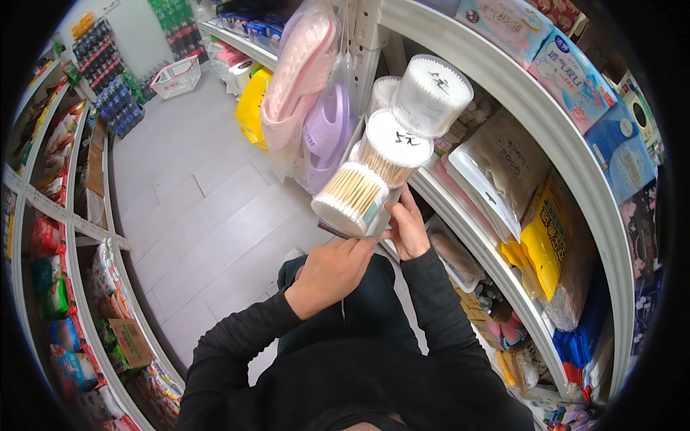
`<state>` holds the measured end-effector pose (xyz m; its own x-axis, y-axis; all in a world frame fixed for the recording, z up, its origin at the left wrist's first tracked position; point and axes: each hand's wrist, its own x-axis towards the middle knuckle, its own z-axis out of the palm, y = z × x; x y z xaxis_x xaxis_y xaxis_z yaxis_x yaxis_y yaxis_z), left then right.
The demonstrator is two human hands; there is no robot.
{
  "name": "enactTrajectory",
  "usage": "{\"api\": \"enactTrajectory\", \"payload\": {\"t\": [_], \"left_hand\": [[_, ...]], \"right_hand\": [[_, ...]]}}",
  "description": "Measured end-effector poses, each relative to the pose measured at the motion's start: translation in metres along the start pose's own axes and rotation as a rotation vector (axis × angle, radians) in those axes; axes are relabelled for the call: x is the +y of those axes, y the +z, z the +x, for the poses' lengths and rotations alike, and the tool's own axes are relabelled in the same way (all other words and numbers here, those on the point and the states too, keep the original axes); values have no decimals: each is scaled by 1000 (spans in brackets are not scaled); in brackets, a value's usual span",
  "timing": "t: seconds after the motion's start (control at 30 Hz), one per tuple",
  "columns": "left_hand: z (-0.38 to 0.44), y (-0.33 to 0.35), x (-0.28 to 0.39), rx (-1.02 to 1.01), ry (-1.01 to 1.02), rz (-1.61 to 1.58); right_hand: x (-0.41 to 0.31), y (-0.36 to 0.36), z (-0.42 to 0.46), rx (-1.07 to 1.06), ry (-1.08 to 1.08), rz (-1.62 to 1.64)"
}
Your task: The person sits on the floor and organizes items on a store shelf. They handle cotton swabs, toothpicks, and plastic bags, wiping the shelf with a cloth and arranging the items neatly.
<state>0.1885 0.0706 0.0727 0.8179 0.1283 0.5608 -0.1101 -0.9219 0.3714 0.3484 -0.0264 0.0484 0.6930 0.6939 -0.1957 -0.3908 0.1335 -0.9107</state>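
Several round clear tubs of cotton swabs are grouped in a pale tray or box (380, 222) whose far end reaches the shelf post. One tub lies on its side nearest me, showing wooden sticks (353, 198). Behind it a white-lidded tub (401, 138) stands tilted, and a further tub (433, 96) rests higher up. My left hand (331, 273) grips the near end of the tray, its fingertips below the nearest tub. My right hand (407, 223) holds the tray's right side, thumb at the edge and fingers partly hidden behind it.
Pink slippers (299, 81) and purple slippers (328, 126) in plastic bags hang beside the tubs. A white shelf (485, 237) with packaged goods curves along the right. Stocked shelves (75, 215) line the left. A shopping basket (177, 78) and stacked bottles (118, 105) are farther back.
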Motion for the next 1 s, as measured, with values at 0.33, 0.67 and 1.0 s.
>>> {"api": "enactTrajectory", "payload": {"t": [0.33, 0.67, 1.0], "left_hand": [[-103, -59, 29, 119, -292, -401], [-129, -45, 17, 156, -636, -583], [-82, -33, 23, -251, -368, -30]], "right_hand": [[43, -30, -77, -85, 89, 29], [154, -75, -166, -308, 277, -170], [59, -159, -102, 284, -606, -1251]]}}
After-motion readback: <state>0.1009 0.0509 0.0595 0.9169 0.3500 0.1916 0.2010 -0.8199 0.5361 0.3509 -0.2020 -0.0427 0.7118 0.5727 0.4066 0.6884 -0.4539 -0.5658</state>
